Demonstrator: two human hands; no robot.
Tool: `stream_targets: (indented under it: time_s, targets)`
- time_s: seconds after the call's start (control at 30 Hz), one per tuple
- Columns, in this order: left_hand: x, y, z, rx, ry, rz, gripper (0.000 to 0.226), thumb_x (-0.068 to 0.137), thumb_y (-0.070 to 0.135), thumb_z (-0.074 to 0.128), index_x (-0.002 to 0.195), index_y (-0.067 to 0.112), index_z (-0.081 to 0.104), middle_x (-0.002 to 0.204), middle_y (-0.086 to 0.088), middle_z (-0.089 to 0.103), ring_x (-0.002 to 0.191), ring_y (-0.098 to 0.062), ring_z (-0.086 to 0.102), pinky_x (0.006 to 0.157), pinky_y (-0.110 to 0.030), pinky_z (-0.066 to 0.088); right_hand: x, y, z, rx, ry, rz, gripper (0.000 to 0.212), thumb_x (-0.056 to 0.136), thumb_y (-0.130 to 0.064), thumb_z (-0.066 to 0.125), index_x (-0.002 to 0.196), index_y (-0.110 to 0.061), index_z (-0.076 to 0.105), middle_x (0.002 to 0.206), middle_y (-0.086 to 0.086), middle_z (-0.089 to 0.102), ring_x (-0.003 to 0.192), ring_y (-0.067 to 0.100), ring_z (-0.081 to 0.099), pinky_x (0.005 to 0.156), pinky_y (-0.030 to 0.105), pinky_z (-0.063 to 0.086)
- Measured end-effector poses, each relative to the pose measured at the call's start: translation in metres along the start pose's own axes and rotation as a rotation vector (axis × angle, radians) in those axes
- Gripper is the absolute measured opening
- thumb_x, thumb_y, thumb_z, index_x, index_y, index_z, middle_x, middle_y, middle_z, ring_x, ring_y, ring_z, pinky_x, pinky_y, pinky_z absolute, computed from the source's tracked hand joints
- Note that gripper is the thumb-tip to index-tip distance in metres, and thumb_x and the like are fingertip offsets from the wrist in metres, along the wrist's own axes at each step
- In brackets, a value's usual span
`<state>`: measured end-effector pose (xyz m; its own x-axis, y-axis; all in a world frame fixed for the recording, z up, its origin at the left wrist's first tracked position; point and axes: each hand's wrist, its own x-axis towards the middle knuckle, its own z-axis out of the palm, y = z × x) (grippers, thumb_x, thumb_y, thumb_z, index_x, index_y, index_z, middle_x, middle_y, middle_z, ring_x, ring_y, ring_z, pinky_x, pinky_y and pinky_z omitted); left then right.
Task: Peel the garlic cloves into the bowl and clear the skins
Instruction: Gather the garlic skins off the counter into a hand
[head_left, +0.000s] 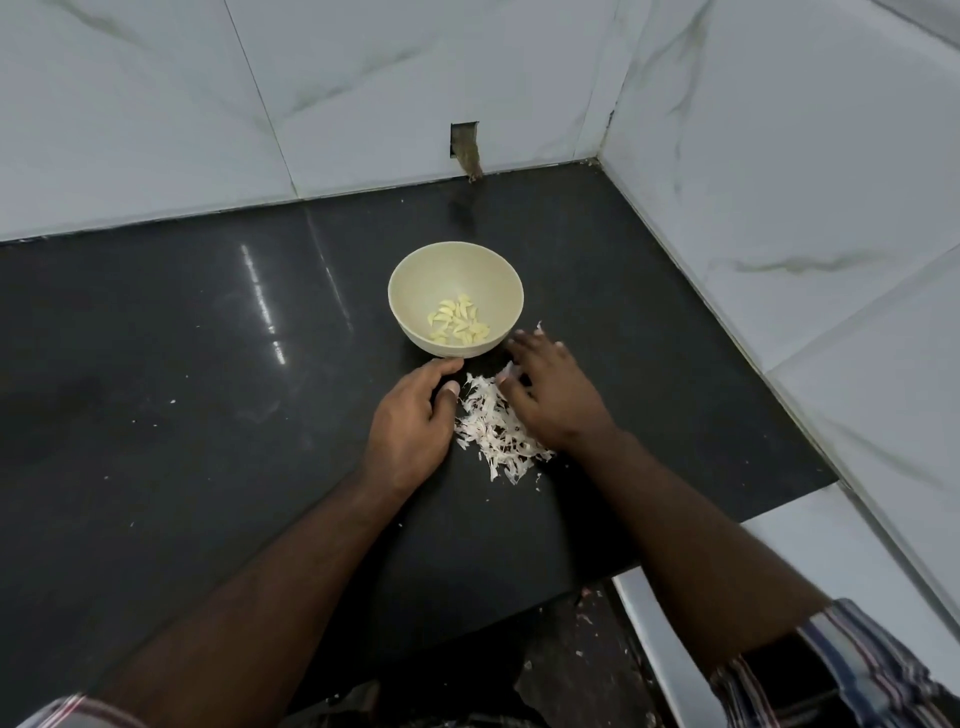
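On the black granite counter (208, 364), in the tiled corner, peeling looks done: I see no unpeeled cloves anywhere on the surface. What's left is the cleanup half, going by how things lie.

Cream bowl (456, 270) sits upright mid-counter, mouth up, just beyond my fingertips. Left fingertips are right at its base; can't tell if they touch it.

Skin pile (493, 431) lies on the counter directly in front of the bowl, between my two hands. It's a loose elongated heap, long axis running from near the bowl's base back toward me and slightly to the right. Not yet gathered or lifted. Single skin flakes (172, 401) are scattered well apart to the left and along the near edge, so one sweep won't get everything. A few scraps also show on the floor (587, 618) below the counter edge.

Peeled garlic cloves (460, 326) are clustered at the bottom of the bowl, near side. Pale yellow crescents, pointing every which way, no common axis.

Left hand (410, 421): relaxed, fingers loosely bent, holding nothing, resting at the pile's left edge.

Right hand (550, 395): fingers spread flat, palm down over the pile's right edge, gripping nothing that I can see. A skin sticks up (539, 327) past the fingertips.

Judgement: hands are bracketing the pile, set up to scoop it together.
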<state>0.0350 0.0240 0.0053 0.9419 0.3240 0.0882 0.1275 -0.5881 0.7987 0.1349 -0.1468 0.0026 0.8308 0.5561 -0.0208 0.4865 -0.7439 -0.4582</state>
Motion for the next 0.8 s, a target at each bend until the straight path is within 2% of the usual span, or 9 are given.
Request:
stream_targets:
  time_s: [0.1,0.2,0.23,0.33,0.43,0.5,0.63,0.7,0.8]
  targets:
    - [0.001,-0.001,-0.002,0.023,-0.03,0.029,0.034,0.103,0.014,0.05,0.134,0.019,0.063,0.131,0.006,0.064,0.117,0.002,0.051,0.096,0.0,0.03,-0.016,-0.025,0.02,0.006,-0.07,-0.12,0.063,0.098,-0.043,0.036,0.149,-0.006,0.042,0.158,0.01,0.037,0.15,0.023,0.024,0.125,0.038,0.011]
    - [0.0,-0.003,-0.009,0.067,-0.066,0.084,0.034,0.103,0.012,0.05,0.134,0.017,0.062,0.133,0.003,0.064,0.116,0.007,0.046,0.095,0.006,0.023,-0.035,-0.037,0.02,0.11,-0.072,-0.15,0.054,0.102,-0.034,0.043,0.15,-0.009,0.042,0.158,0.007,0.037,0.15,0.017,0.024,0.123,0.027,0.008]
    - [-0.001,-0.005,-0.011,0.083,-0.072,0.103,0.034,0.103,0.012,0.05,0.134,0.017,0.062,0.134,0.003,0.064,0.118,0.007,0.045,0.096,0.006,0.022,-0.041,-0.036,0.015,0.151,-0.043,-0.123,0.054,0.102,-0.035,0.043,0.15,-0.011,0.042,0.159,0.004,0.037,0.15,0.013,0.023,0.124,0.026,0.009]
    - [-0.001,-0.009,-0.018,0.096,-0.067,0.1,0.034,0.103,0.014,0.05,0.135,0.018,0.063,0.137,0.003,0.062,0.13,-0.003,0.048,0.099,0.004,0.021,-0.064,-0.021,0.005,0.12,0.075,0.018,0.067,0.097,-0.054,0.041,0.152,-0.017,0.039,0.161,-0.002,0.033,0.15,0.008,0.019,0.125,0.034,0.014]
    - [-0.001,-0.008,-0.019,0.058,-0.069,0.069,0.034,0.103,0.015,0.051,0.134,0.018,0.063,0.137,0.004,0.062,0.133,-0.008,0.049,0.101,-0.002,0.025,-0.089,-0.028,0.019,-0.043,0.031,0.074,0.092,0.088,-0.077,0.038,0.157,-0.017,0.026,0.165,0.0,0.02,0.153,0.013,0.01,0.126,0.04,0.007]
    - [-0.001,-0.006,-0.017,0.043,-0.078,0.077,0.034,0.103,0.015,0.052,0.135,0.018,0.063,0.137,0.004,0.062,0.133,-0.008,0.049,0.101,0.0,0.025,-0.09,-0.043,0.036,-0.144,0.001,0.046,0.103,0.083,-0.083,0.036,0.158,-0.016,0.019,0.167,0.004,0.013,0.154,0.018,0.005,0.126,0.04,0.0]
    - [0.004,-0.005,-0.021,0.023,-0.103,0.061,0.036,0.103,0.016,0.051,0.138,0.019,0.06,0.139,0.005,0.061,0.132,-0.009,0.051,0.107,-0.014,0.033,-0.052,-0.059,0.034,0.013,0.027,0.018,0.096,0.085,-0.076,0.034,0.157,-0.013,0.024,0.166,0.005,0.019,0.154,0.019,0.01,0.126,0.039,0.007]
    - [0.007,-0.003,-0.026,0.036,-0.104,0.048,0.037,0.104,0.018,0.049,0.14,0.019,0.059,0.141,0.005,0.059,0.132,-0.009,0.049,0.107,-0.015,0.032,-0.035,-0.046,0.02,0.099,0.078,0.026,0.082,0.091,-0.064,0.034,0.155,-0.012,0.031,0.164,0.005,0.026,0.152,0.017,0.015,0.125,0.037,0.012]
    - [0.008,-0.005,-0.031,0.064,-0.118,0.032,0.038,0.106,0.021,0.047,0.143,0.02,0.056,0.144,0.005,0.057,0.134,-0.009,0.048,0.106,-0.015,0.03,-0.005,-0.013,0.0,0.071,0.094,0.118,0.072,0.095,-0.053,0.037,0.155,-0.012,0.03,0.165,0.006,0.023,0.153,0.019,0.013,0.125,0.043,0.013]
